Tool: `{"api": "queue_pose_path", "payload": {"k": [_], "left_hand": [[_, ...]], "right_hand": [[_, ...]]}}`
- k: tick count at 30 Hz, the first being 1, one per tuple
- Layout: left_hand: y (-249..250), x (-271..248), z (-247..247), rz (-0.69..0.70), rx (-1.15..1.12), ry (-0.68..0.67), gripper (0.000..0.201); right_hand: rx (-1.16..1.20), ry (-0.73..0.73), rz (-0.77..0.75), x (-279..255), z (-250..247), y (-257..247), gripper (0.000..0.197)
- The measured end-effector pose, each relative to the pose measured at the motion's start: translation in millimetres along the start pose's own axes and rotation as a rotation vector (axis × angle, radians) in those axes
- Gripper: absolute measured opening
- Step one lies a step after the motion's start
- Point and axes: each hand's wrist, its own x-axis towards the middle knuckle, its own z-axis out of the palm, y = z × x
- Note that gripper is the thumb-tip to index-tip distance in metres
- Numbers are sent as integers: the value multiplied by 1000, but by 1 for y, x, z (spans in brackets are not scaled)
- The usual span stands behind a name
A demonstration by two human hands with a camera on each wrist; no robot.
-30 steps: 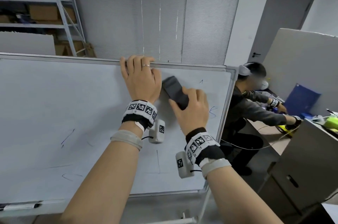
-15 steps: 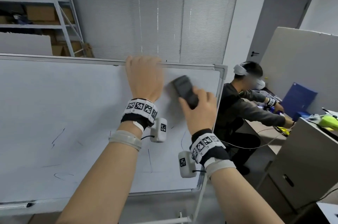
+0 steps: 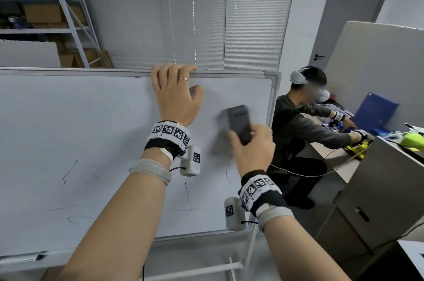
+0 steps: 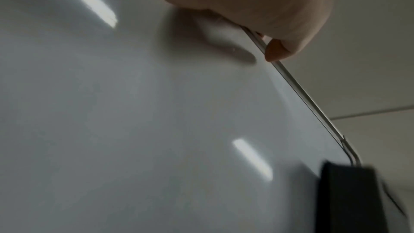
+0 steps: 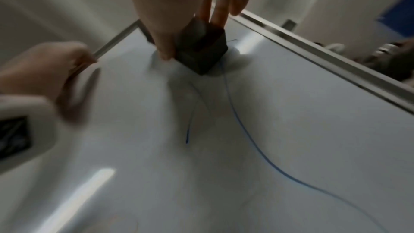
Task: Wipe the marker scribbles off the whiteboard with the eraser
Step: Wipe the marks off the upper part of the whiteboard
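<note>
A person stood facing a whiteboard (image 3: 96, 134) on a metal stand, seen from their own head and wrists. Their left hand (image 3: 175, 95) was hooked over the board's top edge, fingers curled round the frame, the thumb resting on the white surface; a ring showed on one finger. From the left wrist view, one fingertip (image 4: 276, 51) sat against the thin metal rim.

Their right hand (image 3: 251, 153) gripped a dark grey eraser (image 3: 238, 123), thumb on one side and fingers on the other. The eraser was pressed flat against the board in its upper right part, near the right-hand frame and to the right of the left hand. It looked smeared with motion blur.

Thin blue marker scribbles (image 5: 246, 130) ran down the board just below the eraser, and fainter strokes (image 3: 68, 170) lay well apart on the lower left. A marker (image 3: 23, 257) lay in the tray along the board's bottom edge.

Both wrists wore bands with black-and-white square patterns and small white camera boxes.

To the right, beyond the board, another person (image 3: 296, 129) wearing a headset leaned over a desk (image 3: 339, 163). Behind the board were closed grey blinds (image 3: 183, 17), a shelf rack with cardboard boxes (image 3: 43, 13), and a grey door (image 3: 351, 12).
</note>
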Motion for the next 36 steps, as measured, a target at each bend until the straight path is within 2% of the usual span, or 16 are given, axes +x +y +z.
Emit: {"api": "queue_pose_path", "payload": {"k": [2,4,6,9,10,11,14,17,19,23,25,28,30,32,36], "left_hand": [[4,-1,1,-13,-17,5,39],[8,-1,2,-25,-19,14,40],[8,0,3,-40,-12,25,40],[2,1,5,-31,5,13,40],[1,1,6,-23,3,12,41],[0,2,7,-20,-2,18,42],[3,3,10,-42,0,38,52],[6,2,12,-44,13,40,63],[6,2,12,-53,7,47,65],[2,3,11,-48,12,36,68],[1,2,10,-34,15,34,68],[2,-1,10,-25,14,49,67],[5,-1,9,-29,12,59,66],[5,-1,9,-36,10,63,65],[-2,-1,6,-14,14,42,63]], "right_hand": [[40,104,202,3,-6,11,54],[21,133,277,1,-4,9,55],[-1,47,171,-6,4,-4,52],[-120,-182,-110,-22,17,-19,50],[-147,-187,-131,-23,16,-16,51],[-141,-162,-82,-20,12,-11,51],[-63,-3,232,-5,-9,15,54],[-56,47,335,-1,-16,27,56],[-22,7,299,-9,-8,20,55],[-16,-166,139,-26,6,-1,50],[-48,-125,121,-21,1,1,49],[10,57,269,-9,-10,11,53],[43,107,329,-9,-7,10,52],[60,84,301,-14,2,-3,51],[38,-56,86,-25,16,-23,51]]}}
